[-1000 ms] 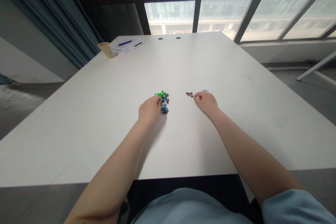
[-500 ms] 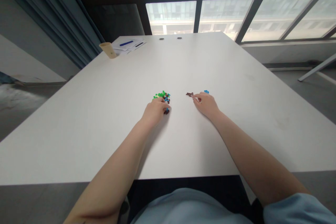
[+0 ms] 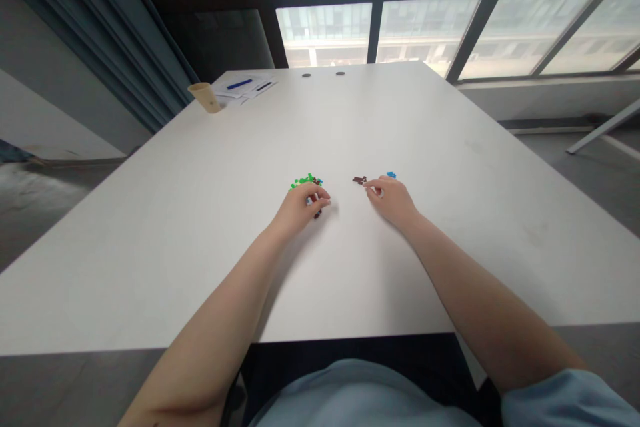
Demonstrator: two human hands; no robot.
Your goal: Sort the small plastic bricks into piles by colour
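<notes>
From where I'm standing, with twelve o'clock being the window side straight ahead of the seated person, both hands are working low over the white bench [image 3: 350,267]. The left hand [image 3: 299,207] is curving over the near part of a mixed heap of tiny pieces [image 3: 306,181], mostly green with some brown and blue; the heap is spreading out from under the fingers toward twelve o'clock, and a few dark bits are showing just below the thumb. Its thumb and forefinger are pointing toward three o'clock with their tips close together, though I can't tell whether they are pinching a piece. The right hand [image 3: 393,199] is resting its side on the bench, its thumb and forefinger curling toward each other, and whether anything is sitting between them I can't tell either. A small group of dark brown pieces [image 3: 359,180] is lying just beside those fingertips, at about ten o'clock from that hand, while a little cluster of blue pieces [image 3: 391,175] is sitting just past its knuckles at twelve. Off at eleven o'clock, well apart from both hands, a tan cup [image 3: 205,98] is standing near some papers [image 3: 240,87] where a blue pen [image 3: 239,84] is lying.
</notes>
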